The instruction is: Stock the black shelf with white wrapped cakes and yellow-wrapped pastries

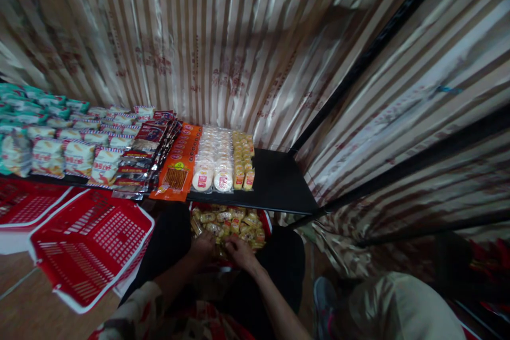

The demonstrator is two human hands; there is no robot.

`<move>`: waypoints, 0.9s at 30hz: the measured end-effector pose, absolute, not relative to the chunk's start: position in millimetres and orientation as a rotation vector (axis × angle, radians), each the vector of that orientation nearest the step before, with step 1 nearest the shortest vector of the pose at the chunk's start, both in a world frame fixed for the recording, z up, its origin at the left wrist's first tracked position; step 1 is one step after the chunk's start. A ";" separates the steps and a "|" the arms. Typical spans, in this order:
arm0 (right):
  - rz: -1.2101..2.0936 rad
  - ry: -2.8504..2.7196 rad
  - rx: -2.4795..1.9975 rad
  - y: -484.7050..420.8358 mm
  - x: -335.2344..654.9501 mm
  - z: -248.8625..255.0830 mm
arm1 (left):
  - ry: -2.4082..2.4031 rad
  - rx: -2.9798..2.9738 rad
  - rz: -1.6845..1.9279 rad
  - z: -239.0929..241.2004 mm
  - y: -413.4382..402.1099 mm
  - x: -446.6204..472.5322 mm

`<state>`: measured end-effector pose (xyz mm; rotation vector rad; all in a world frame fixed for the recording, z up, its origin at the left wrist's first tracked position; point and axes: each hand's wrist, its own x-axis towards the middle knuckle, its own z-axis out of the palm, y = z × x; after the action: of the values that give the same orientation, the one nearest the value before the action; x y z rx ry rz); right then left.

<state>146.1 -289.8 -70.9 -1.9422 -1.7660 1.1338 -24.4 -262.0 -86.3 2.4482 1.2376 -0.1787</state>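
Between my knees sits a red basket (268,221) filled with small gold-wrapped snack packets (247,223). My left hand (204,245) reaches into its near left part, its dim fingers curled down among the packets. Close beside it, my right hand (239,251) has its fingers bent inward over the packets at the basket's middle. Whatever either hand grips is hidden by the fingers and the blur. Just beyond, on a black shelf (279,183), stand rows of similar yellow packets (244,162).
Left along the shelf are round white crackers (213,164), an orange bag (175,170), dark red packets (139,162) and white snack bags (79,156). An empty red basket (95,244) tilts at lower left. A black post (358,71) and another person's leg (398,308) are at right.
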 end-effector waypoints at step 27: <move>1.008 -1.453 -1.827 -245.7 129.7 -65.1 | 1.662 1.737 0.712 -54.3 -233.3 -5.2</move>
<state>129.7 -245.7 -65.1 -1.8268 -1.4530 1.0077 -5.2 -233.3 -54.3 1.7372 1.6624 0.7124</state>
